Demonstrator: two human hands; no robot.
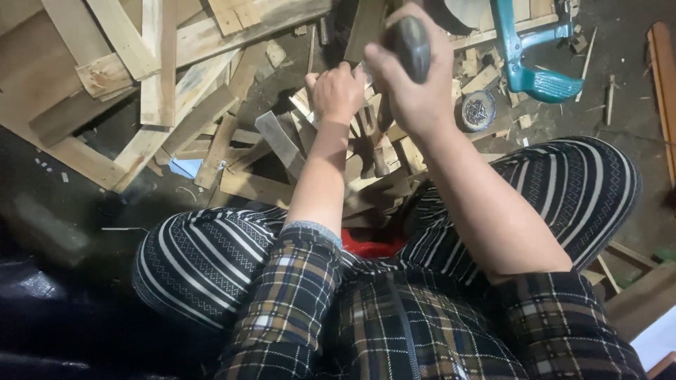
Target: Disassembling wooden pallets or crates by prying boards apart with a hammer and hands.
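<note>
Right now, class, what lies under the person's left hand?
Under the left hand lies a pile of short wood pieces. What the fingers grip is hidden; the right hand holds a hammer.

Both arms reach forward; left hand fisted low, right hand clenched, raised.

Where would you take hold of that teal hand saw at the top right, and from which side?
Grip the teal saw by its rounded closed handle, the end nearest the striped knee. Come from above on the right: that side looks open floor, while wood scraps crowd its left. The right hand is shut on a hammer handle.
</note>
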